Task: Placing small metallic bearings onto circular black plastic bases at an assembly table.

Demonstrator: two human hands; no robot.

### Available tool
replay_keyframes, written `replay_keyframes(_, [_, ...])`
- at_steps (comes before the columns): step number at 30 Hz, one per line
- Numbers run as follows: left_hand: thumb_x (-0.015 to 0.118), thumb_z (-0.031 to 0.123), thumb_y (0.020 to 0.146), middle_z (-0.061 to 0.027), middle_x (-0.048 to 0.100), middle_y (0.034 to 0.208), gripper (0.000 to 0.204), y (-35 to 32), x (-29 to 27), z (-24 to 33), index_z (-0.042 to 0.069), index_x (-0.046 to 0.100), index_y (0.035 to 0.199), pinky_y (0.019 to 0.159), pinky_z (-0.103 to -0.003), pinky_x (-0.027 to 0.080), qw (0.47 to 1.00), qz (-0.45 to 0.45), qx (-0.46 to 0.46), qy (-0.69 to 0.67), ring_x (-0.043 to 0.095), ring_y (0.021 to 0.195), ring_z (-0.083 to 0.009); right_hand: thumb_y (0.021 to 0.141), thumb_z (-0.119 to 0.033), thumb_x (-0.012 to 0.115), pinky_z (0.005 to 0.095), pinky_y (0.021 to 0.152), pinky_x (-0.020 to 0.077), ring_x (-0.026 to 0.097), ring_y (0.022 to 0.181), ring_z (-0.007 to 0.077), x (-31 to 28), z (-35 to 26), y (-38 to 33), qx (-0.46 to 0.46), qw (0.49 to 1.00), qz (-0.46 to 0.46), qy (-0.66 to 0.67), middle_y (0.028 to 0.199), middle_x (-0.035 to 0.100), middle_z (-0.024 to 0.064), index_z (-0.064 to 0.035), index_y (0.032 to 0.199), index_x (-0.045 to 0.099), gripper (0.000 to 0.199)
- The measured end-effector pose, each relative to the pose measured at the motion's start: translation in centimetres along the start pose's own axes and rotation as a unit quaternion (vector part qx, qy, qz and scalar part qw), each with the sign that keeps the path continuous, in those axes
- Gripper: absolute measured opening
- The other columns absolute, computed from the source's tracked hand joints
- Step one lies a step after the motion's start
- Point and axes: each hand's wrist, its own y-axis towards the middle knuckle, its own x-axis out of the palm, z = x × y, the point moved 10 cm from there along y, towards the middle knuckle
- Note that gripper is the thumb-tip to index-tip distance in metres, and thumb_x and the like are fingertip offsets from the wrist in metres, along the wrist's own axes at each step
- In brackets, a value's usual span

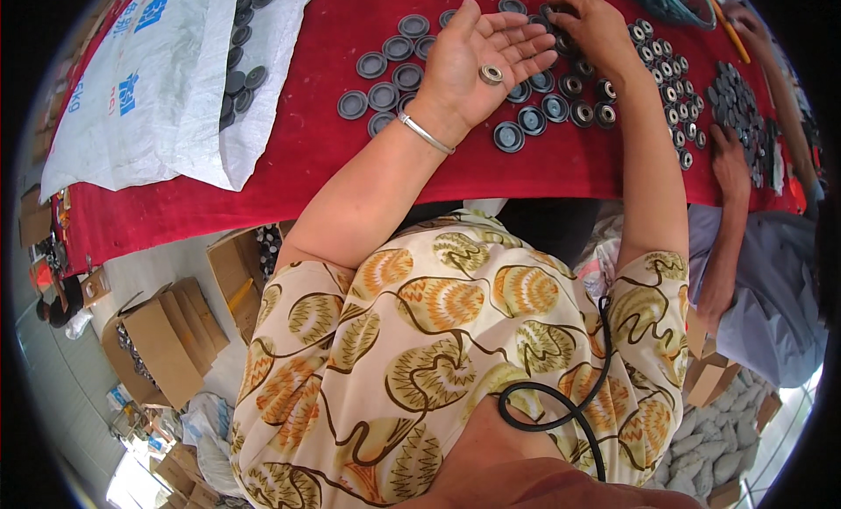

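Observation:
Palm up, my left hand (491,58) carries a small metal ball bearing (491,74); its fingers are stretched out and slightly curled. My right hand (587,23) reaches to the far side of the red cloth, fingers pinched together over the round grey caps. What the pinch holds is hidden by the fingers. Beneath and left of my left hand lie empty round grey caps (383,95) with raised rims. Other caps, near my right wrist, have bearings seated in their centres, such as the filled cap (583,114).
A white woven sack (158,88) with loose grey caps covers the cloth's left. On the right are rows of bearing-fitted parts (673,93) and a pile of dark pieces (736,106), where a co-worker's hand (729,163) rests. A basket (679,3) stands at the far edge.

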Motion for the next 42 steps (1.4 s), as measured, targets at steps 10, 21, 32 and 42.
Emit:
replay_keyframes(10, [0.042,0.05,0.108,-0.0246,0.066,0.12,0.057,-0.3,0.0,0.8,-0.004,0.061,0.115,0.108,-0.053,0.049,0.997,-0.024,-0.022,-0.068,0.063,0.117,-0.0386,0.087,-0.013,0.06,0.044,0.098,0.0452,0.063,0.106,0.0291,0.2,-3.7,-2.0,-0.132,0.972,0.015,-0.196,0.102,0.068,0.0125,-0.0081,0.106,0.072,0.023])
replay_keyframes(21, [0.041,0.052,0.108,-0.0235,0.066,0.121,0.058,0.2,-0.5,2.7,-0.003,0.059,0.118,0.108,-0.052,0.049,0.999,-0.007,0.021,-0.041,0.064,0.117,-0.0372,0.09,-0.014,0.061,0.0453,0.096,0.047,0.065,0.105,0.0299,-0.7,-3.7,-2.1,-0.121,0.982,0.027,-0.144,0.103,0.069,0.0117,-0.0125,0.112,0.073,0.025])
replay_keyframes(32, [0.03,0.055,0.109,-0.0235,0.064,0.119,0.065,0.5,-1.3,1.6,-0.003,0.055,0.122,0.102,-0.049,0.052,0.994,0.028,0.044,0.095,0.064,0.114,-0.0355,0.093,-0.02,0.07,0.0439,0.094,0.0465,0.063,0.11,0.031,1.5,-12.8,-7.8,-0.183,0.983,0.005,0.016,0.115,0.069,0.009,-0.0091,0.12,0.071,0.029])
replay_keyframes(42, [0.041,0.055,0.107,-0.021,0.067,0.123,0.06,0.8,-1.4,2.4,0.0,0.061,0.117,0.109,-0.046,0.047,0.999,0.004,0.041,0.008,0.063,0.118,-0.0331,0.096,-0.021,0.065,0.0436,0.092,0.0502,0.064,0.105,0.0311,1.1,-10.7,-6.2,-0.279,0.96,0.011,-0.013,0.111,0.069,0.0089,-0.0074,0.109,0.071,0.02])
